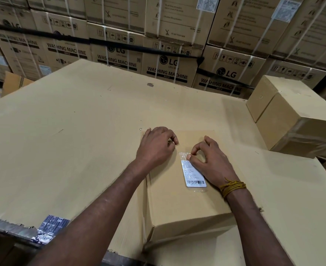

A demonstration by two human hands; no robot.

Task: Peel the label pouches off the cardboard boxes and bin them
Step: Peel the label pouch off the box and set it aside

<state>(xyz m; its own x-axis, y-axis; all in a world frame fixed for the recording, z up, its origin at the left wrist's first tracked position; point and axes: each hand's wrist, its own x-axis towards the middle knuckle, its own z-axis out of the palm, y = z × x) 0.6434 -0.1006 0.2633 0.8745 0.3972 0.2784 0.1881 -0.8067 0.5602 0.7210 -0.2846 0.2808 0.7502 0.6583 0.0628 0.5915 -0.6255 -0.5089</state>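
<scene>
A plain cardboard box (179, 206) lies flat in front of me on a cardboard-covered table (66, 143). On its top sits a clear label pouch (194, 174) with a white printed label and barcode. My right hand (210, 162), with a yellow thread round the wrist, pinches the pouch's far edge between thumb and forefinger. My left hand (156, 144) rests on the box's far left part with its fingers curled, holding nothing that I can see.
Two more taped cardboard boxes (292, 118) stand at the table's right. Stacked washing machine cartons (158, 45) form a wall behind the table. The table's near left edge (14, 229) is torn, with blue tape on it.
</scene>
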